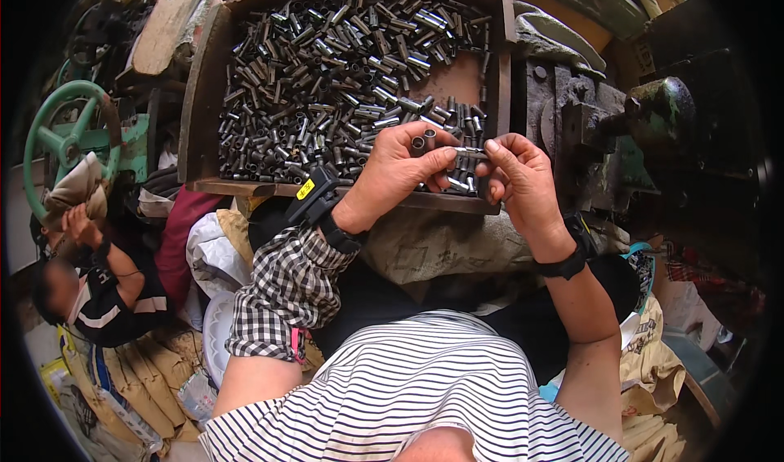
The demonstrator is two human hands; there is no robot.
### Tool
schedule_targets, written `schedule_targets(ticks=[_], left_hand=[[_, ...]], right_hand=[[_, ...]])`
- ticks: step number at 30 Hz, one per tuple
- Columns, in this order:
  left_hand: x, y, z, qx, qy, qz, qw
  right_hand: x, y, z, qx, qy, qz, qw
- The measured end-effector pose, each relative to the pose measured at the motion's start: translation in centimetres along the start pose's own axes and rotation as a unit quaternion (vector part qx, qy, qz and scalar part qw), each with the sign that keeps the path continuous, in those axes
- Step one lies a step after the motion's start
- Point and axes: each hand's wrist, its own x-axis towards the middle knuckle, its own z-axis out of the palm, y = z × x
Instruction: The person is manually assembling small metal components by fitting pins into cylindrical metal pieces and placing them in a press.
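Observation:
Both my hands meet over the near right corner of a wooden tray [200,103] full of short shiny metal tubes [327,78]. Between the thumb and fingers of my left hand [392,168] is one end of a slim metal piece [469,152]. My right hand [523,180] pinches its other end. Two more metal tubes [425,139] show their round open ends against the left hand's fingers; how they are held is partly hidden. Loose tubes lie under and around both hands.
To the right stands a dark, greasy machine [572,111] with a round metal part [657,107]. A green handwheel [61,139] is at the left, with another person [106,274] below it. Sacks [441,246] lie below the tray.

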Motion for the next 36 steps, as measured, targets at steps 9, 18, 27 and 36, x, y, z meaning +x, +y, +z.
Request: schedule_targets(ticks=[9,18,27,36], left_hand=[[-0.2,0.2,0.8,0.033,0.005,0.012,0.999],[-0.7,0.7,0.2,0.053,-0.02,-0.028,0.998],[-5.1,1.5,3.1,0.125,-0.014,0.083,0.989],[-9.3,-1.2,6.6,-0.135,-0.017,-0.046,0.99]], right_hand=[[-0.2,-0.4,-0.2,0.039,-0.028,0.061,0.997],[-0.5,0.0,0.0,-0.035,-0.092,0.023,0.995],[-4.3,-0.4,0.8,-0.01,-0.142,-0.02,0.99],[-11.6,-0.1,0.3,-0.2,-0.073,-0.108,0.971]])
